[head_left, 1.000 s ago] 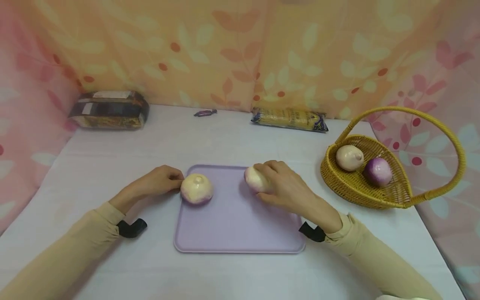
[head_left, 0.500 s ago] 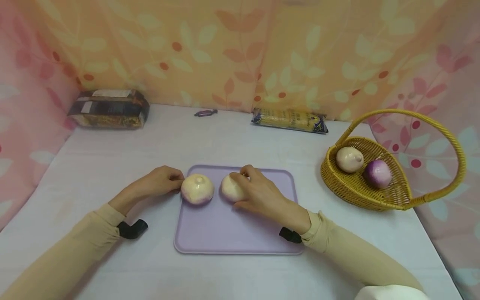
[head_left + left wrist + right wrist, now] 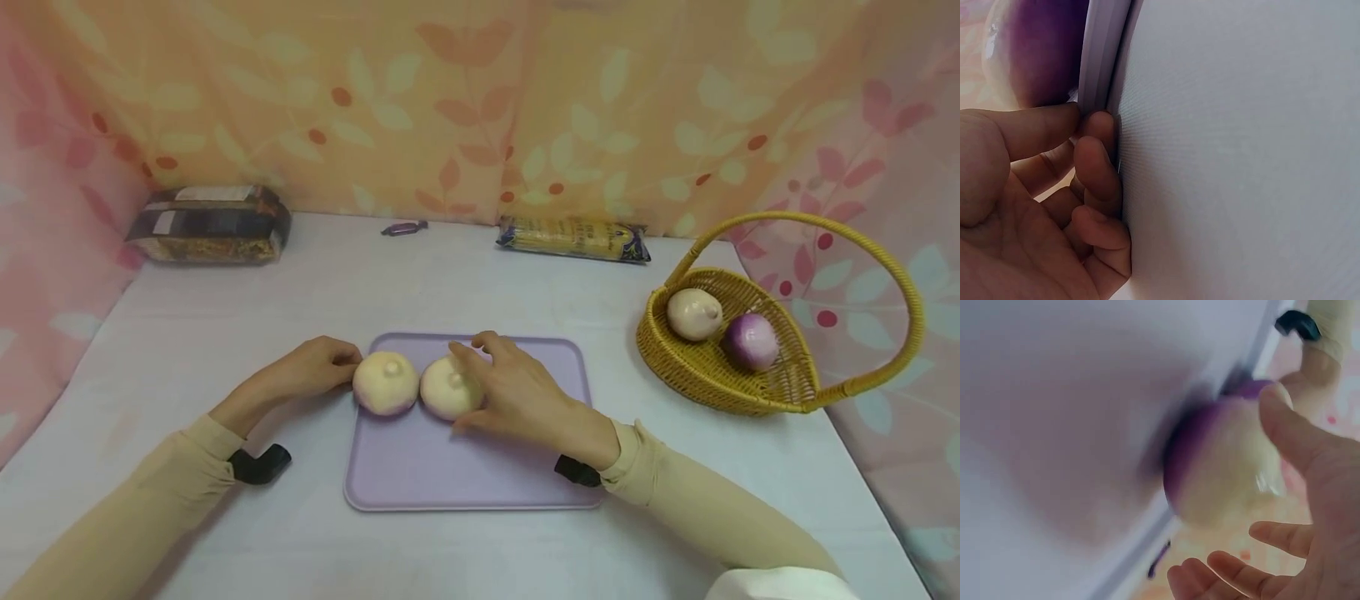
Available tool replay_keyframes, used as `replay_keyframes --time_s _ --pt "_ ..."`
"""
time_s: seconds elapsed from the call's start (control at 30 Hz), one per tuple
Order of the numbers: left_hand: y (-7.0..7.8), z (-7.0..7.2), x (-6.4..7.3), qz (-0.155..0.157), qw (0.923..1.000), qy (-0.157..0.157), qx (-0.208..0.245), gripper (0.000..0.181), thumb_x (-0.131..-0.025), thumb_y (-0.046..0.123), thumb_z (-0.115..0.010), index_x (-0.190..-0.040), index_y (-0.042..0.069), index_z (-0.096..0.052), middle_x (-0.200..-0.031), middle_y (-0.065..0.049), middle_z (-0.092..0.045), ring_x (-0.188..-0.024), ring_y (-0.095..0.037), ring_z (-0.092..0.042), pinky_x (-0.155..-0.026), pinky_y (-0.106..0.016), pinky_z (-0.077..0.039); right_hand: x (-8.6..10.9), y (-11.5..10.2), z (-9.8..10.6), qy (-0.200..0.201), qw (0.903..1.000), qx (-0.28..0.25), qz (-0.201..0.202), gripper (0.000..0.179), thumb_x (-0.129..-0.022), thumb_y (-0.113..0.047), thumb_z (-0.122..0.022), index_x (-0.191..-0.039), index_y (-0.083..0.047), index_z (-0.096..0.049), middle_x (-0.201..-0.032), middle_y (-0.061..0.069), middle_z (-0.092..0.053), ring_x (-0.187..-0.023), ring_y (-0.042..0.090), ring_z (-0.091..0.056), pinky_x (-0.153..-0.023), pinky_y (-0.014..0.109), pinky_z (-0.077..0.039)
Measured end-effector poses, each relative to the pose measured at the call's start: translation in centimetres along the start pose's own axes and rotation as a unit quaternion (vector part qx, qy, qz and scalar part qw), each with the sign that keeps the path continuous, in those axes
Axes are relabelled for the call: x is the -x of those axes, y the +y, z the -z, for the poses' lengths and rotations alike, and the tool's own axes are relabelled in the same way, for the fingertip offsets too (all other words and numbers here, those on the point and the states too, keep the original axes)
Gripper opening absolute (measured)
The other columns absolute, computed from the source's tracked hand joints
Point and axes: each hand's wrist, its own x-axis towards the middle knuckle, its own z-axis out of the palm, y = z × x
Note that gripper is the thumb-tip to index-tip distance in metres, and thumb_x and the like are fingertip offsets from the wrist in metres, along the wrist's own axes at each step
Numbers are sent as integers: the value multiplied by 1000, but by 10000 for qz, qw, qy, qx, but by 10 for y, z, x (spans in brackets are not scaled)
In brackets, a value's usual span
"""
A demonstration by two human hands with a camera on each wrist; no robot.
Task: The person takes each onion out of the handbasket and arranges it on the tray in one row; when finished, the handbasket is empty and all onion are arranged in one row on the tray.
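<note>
left hand (image 3: 318, 367): thumb and finger pinch lilac tray (image 3: 465, 479) by left rim | right hand (image 3: 521, 396): fingers loosely spread about right bulb (image 3: 444, 390), gripping nothing; thumb contact, cannot tell | left bulb (image 3: 386, 384): tray's far left corner | right bulb: on tray, just right of it | basket (image 3: 693, 385): right of tray, holding pale bulb (image 3: 693, 314), purple bulb (image 3: 752, 342)

Two vegetables (image 3: 386, 385) sit side by side at the back left of a tray (image 3: 472, 475), a basket (image 3: 693, 377) with two more to its right. Behind, left to right: package (image 3: 210, 225), candy (image 3: 405, 228), packet (image 3: 572, 239).
</note>
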Motion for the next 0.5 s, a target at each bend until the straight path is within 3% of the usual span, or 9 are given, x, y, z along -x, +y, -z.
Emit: replay_keyframes --time_s 0.17,0.3,0.4,0.5 --pt "-1 0 0 23 10000 42 -76 15 -95 14 -55 -88 8 -67 -67 3 -53 -67 -11 -48 -64 -25 -39 16 34 36 430 9961 143 -753 70 -85 -52 -70 -140 -12 -51 -129 16 -53 -105 31 -60 -80 46 -53" --pt "-2 0 0 -40 9998 82 -186 14 -94 13 -55 -87 9 -67 -68 3 -53 -68 -11 -48 -64 -24 -39 38 76 75 762 9814 236 -1745 50 -92 -36 -65 -132 -7 -57 -127 21 -55 -113 39 -57 -89 56 -49" --pt "-2 1 1 -137 9997 78 -170 14 -94 12 -56 -86 9 -67 -68 3 -53 -68 -11 -48 -63 -24 -39 58 110 105 649 9648 292 -2533 42 -94 -32 -58 -126 -5 -59 -127 24 -55 -116 42 -52 -93 60 -42" --pt "-2 2 2 -167 9997 96 -180 14 -94 13 -56 -87 9 -68 -69 3 -53 -68 -11 -48 -63 -24 -39 75 146 129 121 9485 326 -3149 47 -95 -32 -53 -130 0 -55 -128 30 -52 -117 47 -46 -93 64 -38"
